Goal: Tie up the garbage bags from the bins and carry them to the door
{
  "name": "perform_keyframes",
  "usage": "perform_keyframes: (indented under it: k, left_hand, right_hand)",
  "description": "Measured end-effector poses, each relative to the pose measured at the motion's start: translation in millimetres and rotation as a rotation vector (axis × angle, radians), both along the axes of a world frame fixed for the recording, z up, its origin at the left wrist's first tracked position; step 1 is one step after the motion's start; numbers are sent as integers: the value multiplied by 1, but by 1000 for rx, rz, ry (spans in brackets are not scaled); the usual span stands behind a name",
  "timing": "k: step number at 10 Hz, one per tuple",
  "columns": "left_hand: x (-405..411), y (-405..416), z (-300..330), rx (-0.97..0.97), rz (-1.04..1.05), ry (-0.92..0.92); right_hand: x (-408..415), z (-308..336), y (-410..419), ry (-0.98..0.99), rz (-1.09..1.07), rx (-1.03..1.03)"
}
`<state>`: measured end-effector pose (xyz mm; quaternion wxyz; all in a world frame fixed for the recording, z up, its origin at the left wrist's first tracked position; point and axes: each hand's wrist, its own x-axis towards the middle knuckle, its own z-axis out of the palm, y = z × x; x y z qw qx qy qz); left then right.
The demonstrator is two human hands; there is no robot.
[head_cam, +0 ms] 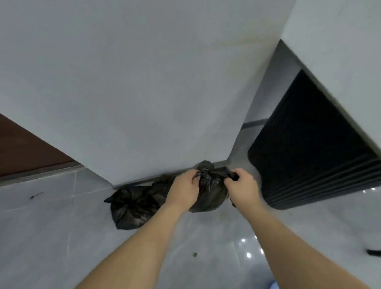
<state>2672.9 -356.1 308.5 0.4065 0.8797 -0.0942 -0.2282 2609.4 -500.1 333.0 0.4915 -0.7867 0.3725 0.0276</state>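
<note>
Wall [127,80]: a plain grey surface is seen filling most of the view; its foot is used as a backstop, so that the bags are kept out of the walkway.
Floor [50,236]: glossy grey tile, by which everything here is carried; ceiling lights are mirrored in it at the lower right.
Mat [311,149]: a dark ribbed mat is laid on the floor to the right, past the wall's corner; an entrance is judged to lie there, though no door can be made out.
Brown panel [17,143]: a dark reddish surface is seen at the left edge; what it is cannot be told.
Tied bag [132,207]: a black garbage bag is set on the floor against the wall's foot, its neck already gathered shut; it is judged to be finished and parked.
Held bag [209,193]: a second black bag is stood just right of the first, near the wall's corner, touching or nearly touching it.
Left hand [184,187]: its fingers are closed on one ear of the held bag's neck.
Right hand [241,186]: its fingers are pinched shut on the opposite ear; the two ears are pulled apart, apparently so that a knot is drawn tight.
Stage: tying is judged to be nearly done here.
</note>
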Motion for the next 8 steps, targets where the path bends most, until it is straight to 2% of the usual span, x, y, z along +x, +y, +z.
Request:
perform_keyframes:
  k: [1,2,3,4,6,8]
  left_hand:
    - [23,-16,-131,-23,-2,-12]
    - [43,-26,-233,-72,25,-27]
    - [59,-35,-309,-109,69,-30]
    - [70,-40,-354,-107,65,-13]
    - [75,-40,-383,9,-13,-59]
    - [66,-29,-358,35,-21,-150]
  right_hand:
    - [30,-130,-11,-24,-107,18]
    - [57,-236,-19,-43,-142,33]
    - [75,-310,-26,-70,-154,31]
    - [88,-354,-31,-71,-125,6]
    - [89,-385,-39,-75,-92,-16]
    - [68,-370,-30,-112,-83,-35]
